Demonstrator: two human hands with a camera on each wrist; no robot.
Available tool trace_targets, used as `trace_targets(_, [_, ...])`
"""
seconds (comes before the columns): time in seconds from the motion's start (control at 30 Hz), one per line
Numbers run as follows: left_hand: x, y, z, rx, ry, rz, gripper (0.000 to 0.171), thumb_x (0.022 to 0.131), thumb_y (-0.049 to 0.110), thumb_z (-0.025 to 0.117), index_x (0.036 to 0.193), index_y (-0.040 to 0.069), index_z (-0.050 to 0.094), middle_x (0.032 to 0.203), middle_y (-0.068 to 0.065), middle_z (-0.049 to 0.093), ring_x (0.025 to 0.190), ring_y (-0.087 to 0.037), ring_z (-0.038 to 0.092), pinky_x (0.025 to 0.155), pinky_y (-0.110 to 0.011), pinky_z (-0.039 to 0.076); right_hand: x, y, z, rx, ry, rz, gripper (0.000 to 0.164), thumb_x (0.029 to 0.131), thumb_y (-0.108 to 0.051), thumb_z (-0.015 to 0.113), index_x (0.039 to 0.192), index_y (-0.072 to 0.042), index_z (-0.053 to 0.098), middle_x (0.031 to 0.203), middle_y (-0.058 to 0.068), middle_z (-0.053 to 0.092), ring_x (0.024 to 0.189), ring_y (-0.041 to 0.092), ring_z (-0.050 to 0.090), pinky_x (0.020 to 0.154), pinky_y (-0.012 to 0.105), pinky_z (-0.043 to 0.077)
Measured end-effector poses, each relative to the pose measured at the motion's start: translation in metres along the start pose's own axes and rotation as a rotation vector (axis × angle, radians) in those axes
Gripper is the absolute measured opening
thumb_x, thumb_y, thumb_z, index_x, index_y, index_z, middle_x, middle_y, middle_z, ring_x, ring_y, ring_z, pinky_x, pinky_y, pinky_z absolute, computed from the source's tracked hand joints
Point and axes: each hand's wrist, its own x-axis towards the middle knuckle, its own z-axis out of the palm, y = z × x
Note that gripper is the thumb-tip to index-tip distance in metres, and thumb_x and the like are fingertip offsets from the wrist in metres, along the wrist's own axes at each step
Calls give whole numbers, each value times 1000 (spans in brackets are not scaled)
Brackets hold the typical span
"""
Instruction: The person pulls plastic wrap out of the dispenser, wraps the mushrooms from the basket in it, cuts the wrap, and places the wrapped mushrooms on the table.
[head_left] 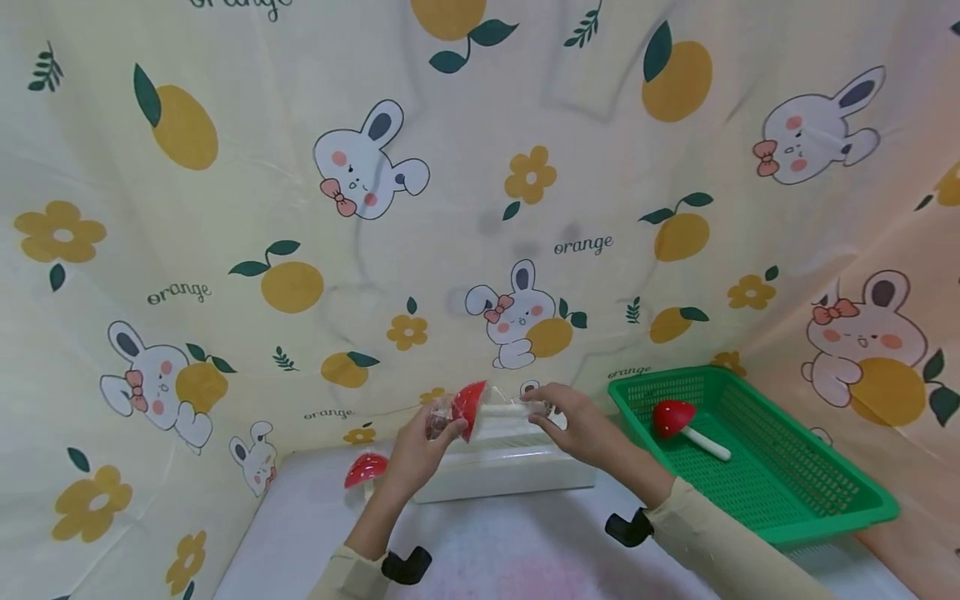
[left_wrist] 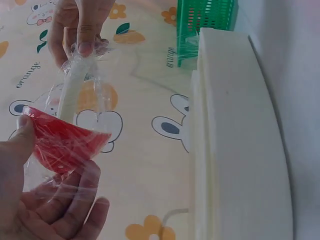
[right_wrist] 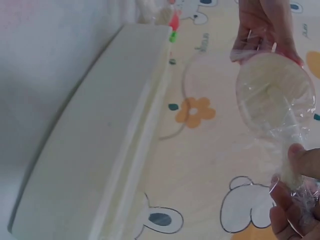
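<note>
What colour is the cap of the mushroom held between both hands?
The mushroom cap is red; the left wrist view shows it best.

1. Left sleeve [head_left: 358, 577]: plain, pale beige cloth, ending short of the wrist and leaving the lower forearm bare.
2. Right sleeve [head_left: 723, 542]: the same beige cloth, lightly creased near its end.
3. Left wrist piece [head_left: 407, 566]: black, bent like a short pipe elbow, beside the sleeve's end.
4. Right wrist piece [head_left: 628, 527]: also black and bent, blunt-ended.
5. Left hand [head_left: 426, 437], right hand [head_left: 573, 423]: bare.
</note>
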Motion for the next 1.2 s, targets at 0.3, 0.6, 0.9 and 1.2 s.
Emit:
trace_targets(0.3, [-2,-14,3,11,-14,-30,63,86,66,63,129,20,55,85,-4,59,77,-20,54,62,-29,47,-9,2,16,47,-4,27,49,82,-45,80,122,-21,67,116,-7,60,93,11,58,76,21,56])
trace_targets(0.6, [-8,-26,10,11,-58,-48,66,86,69,61,142,38,45,83,-5,62,73,-21,56,61,-31,48,-21,3,42,10,-16,102,57,74,-32,90,123,-22,63,115,-7,53,97,13,55,79,27,59])
trace_targets(0.9, [-15,-35,11,84,-141,-48,64,88,66,62,140,33,47,117,-5,65,103,-24,62,77,-42,57,-29,8,50,-11,-10,55,39,85,-16,82,121,-13,69,105,-8,57,87,5,57,78,24,57])
trace_targets(1.2, [-14,-55,9,173,-197,49,74,75,51,85,138,32,50,123,1,54,115,-24,54,87,-47,54,-34,19,56,76,-18,-35,39,86,-8,79,123,-8,67,103,-3,66,79,4,56,69,29,56])
